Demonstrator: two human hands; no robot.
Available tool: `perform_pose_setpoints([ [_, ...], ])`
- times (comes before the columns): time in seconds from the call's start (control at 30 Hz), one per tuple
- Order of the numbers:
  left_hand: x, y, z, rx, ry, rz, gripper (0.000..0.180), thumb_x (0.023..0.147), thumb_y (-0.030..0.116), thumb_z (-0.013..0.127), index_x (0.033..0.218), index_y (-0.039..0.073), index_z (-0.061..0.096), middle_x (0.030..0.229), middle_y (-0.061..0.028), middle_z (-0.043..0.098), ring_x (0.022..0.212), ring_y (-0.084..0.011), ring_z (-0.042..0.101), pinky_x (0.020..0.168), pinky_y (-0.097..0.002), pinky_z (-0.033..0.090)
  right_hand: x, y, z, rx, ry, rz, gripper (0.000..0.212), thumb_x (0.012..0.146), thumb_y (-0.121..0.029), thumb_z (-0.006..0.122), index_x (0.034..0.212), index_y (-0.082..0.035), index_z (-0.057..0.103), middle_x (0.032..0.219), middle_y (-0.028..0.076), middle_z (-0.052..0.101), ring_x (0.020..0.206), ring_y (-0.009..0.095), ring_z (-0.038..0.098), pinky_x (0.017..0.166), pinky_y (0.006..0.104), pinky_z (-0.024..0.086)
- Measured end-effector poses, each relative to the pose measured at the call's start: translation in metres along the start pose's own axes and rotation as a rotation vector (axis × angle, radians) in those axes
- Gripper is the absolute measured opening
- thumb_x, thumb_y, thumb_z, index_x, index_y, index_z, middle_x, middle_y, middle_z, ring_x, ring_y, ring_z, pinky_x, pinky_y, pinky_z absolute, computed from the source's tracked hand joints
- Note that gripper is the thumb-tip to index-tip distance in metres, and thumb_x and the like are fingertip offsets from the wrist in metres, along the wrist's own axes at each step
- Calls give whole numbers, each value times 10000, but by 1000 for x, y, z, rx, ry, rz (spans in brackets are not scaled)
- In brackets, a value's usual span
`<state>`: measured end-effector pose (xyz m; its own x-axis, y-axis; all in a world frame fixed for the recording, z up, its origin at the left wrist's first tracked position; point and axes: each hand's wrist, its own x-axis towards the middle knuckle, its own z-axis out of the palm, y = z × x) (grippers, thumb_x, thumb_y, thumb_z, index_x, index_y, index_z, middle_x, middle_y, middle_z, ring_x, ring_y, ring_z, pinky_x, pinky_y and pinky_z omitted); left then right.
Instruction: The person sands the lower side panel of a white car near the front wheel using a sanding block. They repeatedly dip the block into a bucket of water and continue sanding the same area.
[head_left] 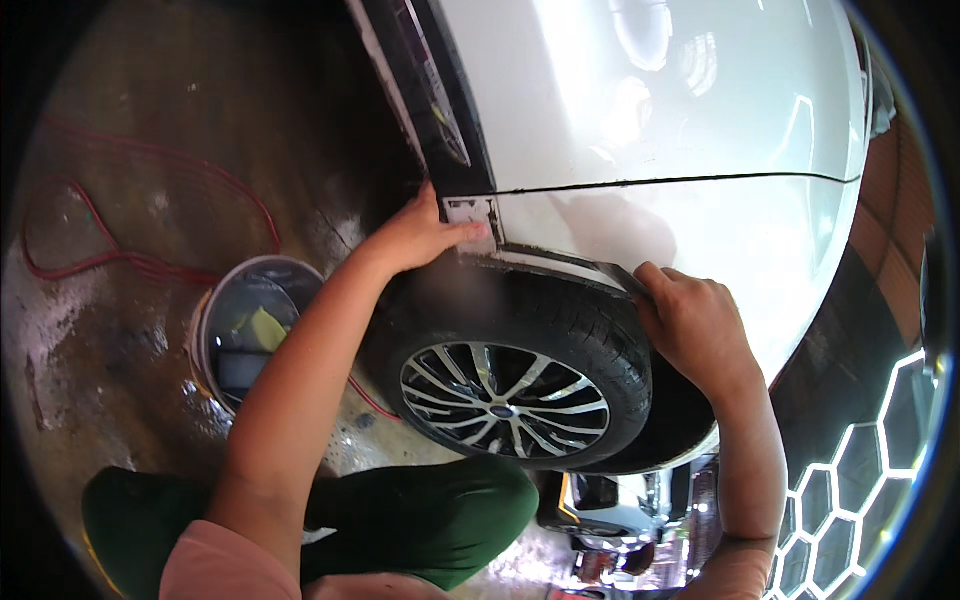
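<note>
My left hand [420, 235] grips the lower corner of the white car body [585, 225], just ahead of the wheel arch. Its thumb lies on a bare, dirty white patch [470, 212] at the end of the black sill trim [435, 110], and its fingers go behind the edge. My right hand [695, 315] is closed around a black wheel-arch trim strip [628, 280], which looks lifted from the arch there. The fingertips behind it are hidden. Below both hands is the black tyre [625, 375] with its silver multi-spoke rim [500, 408].
A bucket [270, 268] holding a yellow-green cloth [265, 330] and a dark block-shaped thing stands left of my left forearm. A red hose [130, 262] lies looped on the wet floor. Another vehicle [620, 505] is behind, near hexagonal lights [815, 495].
</note>
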<state>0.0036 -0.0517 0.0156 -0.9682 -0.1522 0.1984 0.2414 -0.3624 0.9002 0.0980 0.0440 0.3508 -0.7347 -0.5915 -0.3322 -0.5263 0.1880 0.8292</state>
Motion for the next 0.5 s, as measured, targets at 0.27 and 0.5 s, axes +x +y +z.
perform_pose_setpoints([
  [0.27, 4, -5, 2, 206, 118, -159, 1051, 714, 628, 861, 1471, 6, 480, 1496, -317, 452, 1431, -419, 436, 1172, -455, 391, 10, -5, -23, -112, -55, -61, 102, 935, -110, 676, 981, -52, 606, 814, 135, 683, 722, 368, 693, 676, 458, 572],
  [0.5, 2, -13, 8, -170, 132, 8, 742, 739, 382, 922, 1313, 14, 630, 1241, -222, 706, 1177, -331, 674, 1024, -390, 509, 8, -8, -14, -155, -48, -98, 104, 921, -102, 681, 984, -63, 607, 813, 123, 674, 727, 343, 699, 657, 445, 567],
])
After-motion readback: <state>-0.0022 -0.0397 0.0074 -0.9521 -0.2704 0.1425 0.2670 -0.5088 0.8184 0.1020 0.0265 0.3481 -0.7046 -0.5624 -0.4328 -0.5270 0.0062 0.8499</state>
